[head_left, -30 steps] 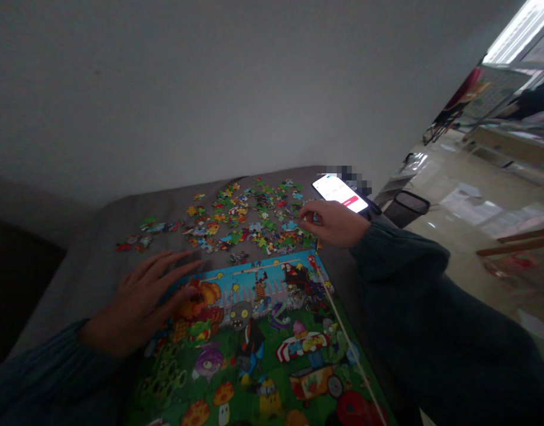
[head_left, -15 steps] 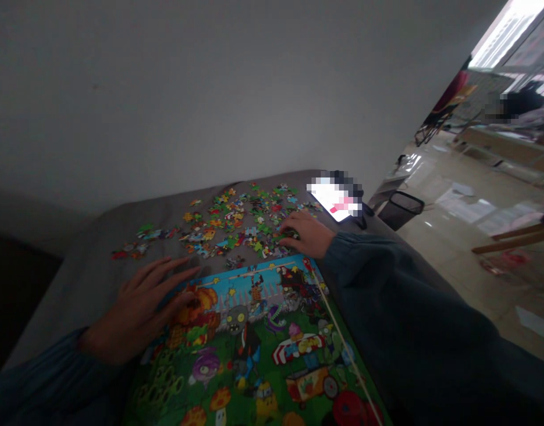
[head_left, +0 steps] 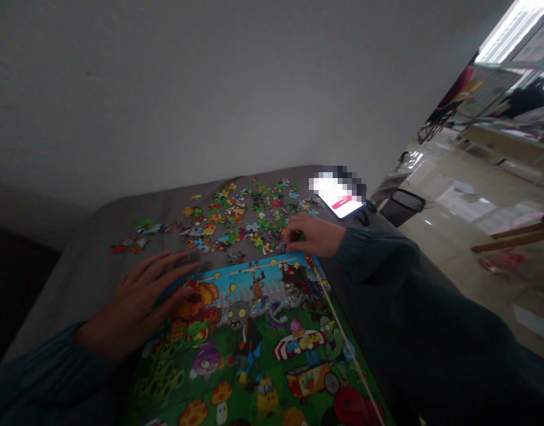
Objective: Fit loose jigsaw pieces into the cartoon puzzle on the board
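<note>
Meanwhile right hand [head_left: 314, 235] pinches knobby cardboard pieces [head_left: 249, 216].

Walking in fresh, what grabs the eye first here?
The bright cartoon puzzle board lies nearest, with the left hand flat across its upper left corner. Beyond it, loose puzzle pieces are scattered over the grey table, where the right hand reaches in at their right edge. A lit phone glows at the far right corner.
</note>
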`<state>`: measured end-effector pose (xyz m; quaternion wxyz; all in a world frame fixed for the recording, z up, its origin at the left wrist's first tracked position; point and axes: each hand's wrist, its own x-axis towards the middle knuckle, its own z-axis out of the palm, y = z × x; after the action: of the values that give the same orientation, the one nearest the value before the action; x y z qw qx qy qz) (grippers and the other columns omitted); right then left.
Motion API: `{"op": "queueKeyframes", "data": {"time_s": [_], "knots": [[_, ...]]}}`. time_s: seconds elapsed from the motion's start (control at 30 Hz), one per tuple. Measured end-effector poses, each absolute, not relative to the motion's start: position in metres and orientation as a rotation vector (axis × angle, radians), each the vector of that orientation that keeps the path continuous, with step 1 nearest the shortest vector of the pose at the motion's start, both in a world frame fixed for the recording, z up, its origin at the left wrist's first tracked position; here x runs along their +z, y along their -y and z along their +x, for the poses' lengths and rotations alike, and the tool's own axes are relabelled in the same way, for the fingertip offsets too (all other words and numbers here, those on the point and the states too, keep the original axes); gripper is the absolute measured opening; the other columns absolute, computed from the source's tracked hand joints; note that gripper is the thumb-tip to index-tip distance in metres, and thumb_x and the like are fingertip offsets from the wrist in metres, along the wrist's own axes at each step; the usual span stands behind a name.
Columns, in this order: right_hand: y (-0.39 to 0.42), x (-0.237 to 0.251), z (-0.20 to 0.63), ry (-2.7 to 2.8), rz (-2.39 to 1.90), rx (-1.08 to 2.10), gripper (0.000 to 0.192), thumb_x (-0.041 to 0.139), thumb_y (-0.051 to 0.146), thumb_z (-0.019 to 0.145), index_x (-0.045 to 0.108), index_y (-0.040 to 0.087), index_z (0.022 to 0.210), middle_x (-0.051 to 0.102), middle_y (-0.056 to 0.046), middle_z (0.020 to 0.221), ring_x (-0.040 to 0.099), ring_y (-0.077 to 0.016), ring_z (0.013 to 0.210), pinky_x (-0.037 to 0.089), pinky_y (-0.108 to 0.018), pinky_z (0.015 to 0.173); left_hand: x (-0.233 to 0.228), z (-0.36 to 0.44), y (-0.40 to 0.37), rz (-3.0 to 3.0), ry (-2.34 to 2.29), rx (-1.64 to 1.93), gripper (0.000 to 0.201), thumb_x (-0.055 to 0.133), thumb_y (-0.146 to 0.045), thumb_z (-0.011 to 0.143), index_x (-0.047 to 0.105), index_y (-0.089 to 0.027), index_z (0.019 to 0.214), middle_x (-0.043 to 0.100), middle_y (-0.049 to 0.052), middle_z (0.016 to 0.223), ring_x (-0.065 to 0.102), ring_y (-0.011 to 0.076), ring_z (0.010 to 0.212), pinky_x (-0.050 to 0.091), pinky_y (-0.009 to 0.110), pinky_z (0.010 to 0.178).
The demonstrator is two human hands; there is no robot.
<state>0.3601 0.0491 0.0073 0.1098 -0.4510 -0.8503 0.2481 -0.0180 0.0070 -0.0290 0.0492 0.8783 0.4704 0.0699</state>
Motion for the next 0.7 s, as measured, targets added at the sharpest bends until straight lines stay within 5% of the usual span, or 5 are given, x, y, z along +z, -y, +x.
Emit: {"op": "queueKeyframes", "data": {"time_s": [0.1, 0.23, 0.4, 0.7], "knots": [[-0.039, 0.019, 0.359, 2.247, -1.298, 1.083, 0.017, 0.067, 0.02, 0.082, 0.061, 0.013, 0.096, 0.059, 0.0, 0.078, 0.055, -0.0106, 0.066, 0.047, -0.025, 0.064, -0.028, -0.02, -0.009, 2.691, -1.431, 0.159, 0.056, 0.028, -0.064, 0.094, 0.048, -0.034, 0.137, 0.041, 0.0, 0.15, 0.028, 0.0323, 0.139, 0.029, 0.055, 0.109], [-0.015, 0.033, 0.345, 2.162, -0.981, 1.492, 0.032, 0.06, 0.015, 0.086, 0.057, 0.018, 0.117, 0.06, 0.0, 0.088, 0.057, -0.0064, 0.064, 0.048, -0.02, 0.061, -0.03, -0.023, -0.011, 2.723, -1.372, 0.114, 0.053, 0.031, -0.061, 0.095, 0.044, -0.034, 0.139, 0.039, -0.001, 0.15, 0.03, 0.0295, 0.139, 0.029, 0.053, 0.11], [0.0, 0.028, 0.325, 2.406, -0.795, 1.614, 0.015, 0.061, 0.018, 0.088, 0.069, 0.011, 0.099, 0.066, -0.001, 0.078, 0.058, -0.0068, 0.066, 0.046, -0.016, 0.06, -0.032, -0.026, -0.013, 2.737, -1.378, 0.083, 0.05, 0.036, -0.058, 0.095, 0.041, -0.037, 0.14, 0.038, -0.001, 0.151, 0.027, 0.0285, 0.14, 0.026, 0.054, 0.111], [0.002, 0.015, 0.312, 2.374, -0.923, 1.696, 0.017, 0.066, 0.02, 0.085, 0.073, 0.01, 0.097, 0.073, -0.006, 0.087, 0.065, -0.0093, 0.074, 0.049, -0.016, 0.063, -0.028, -0.023, -0.012, 2.755, -1.365, 0.128, 0.05, 0.035, -0.058, 0.095, 0.045, -0.035, 0.138, 0.04, 0.0, 0.15, 0.03, 0.0297, 0.138, 0.025, 0.053, 0.111]]}}
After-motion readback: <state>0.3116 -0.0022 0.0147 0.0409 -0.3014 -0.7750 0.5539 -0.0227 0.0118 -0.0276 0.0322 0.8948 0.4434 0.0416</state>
